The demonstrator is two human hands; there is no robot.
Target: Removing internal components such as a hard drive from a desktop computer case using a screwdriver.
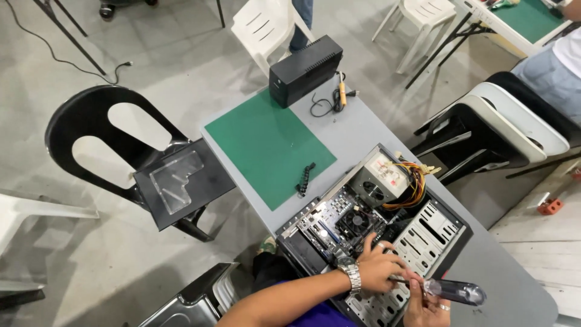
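The left hand (pixel 376 266), a watch on its wrist, reaches into the open computer case (pixel 375 227) at the near right of the counter (pixel 357 130), its fingers curled narrow and steadying the shaft of a screwdriver (pixel 451 290). The right hand (pixel 426 309) holds the screwdriver's clear, dark handle from below, closed around it; a ring shows on one finger. The tip seems to sit by the near edge of the motherboard (pixel 339 221), though the left hand hides the exact spot.

To do this well, the shaft should stay square to the screw, with the left fingers guiding near the tip and the right hand doing the turning, so the blade does not slip onto the board.

Close by inside the case, the bundle of yellow and red cables (pixel 414 188) from the power supply (pixel 384 175) lies just far of the hands and could snag. On the far-left half of the counter lie a green mat (pixel 266 145) with a small black strip (pixel 305 178), a black box unit (pixel 304 69) and a soldering iron (pixel 342 94). A black chair (pixel 109 151) left of the counter carries the case's side panel (pixel 184 181).
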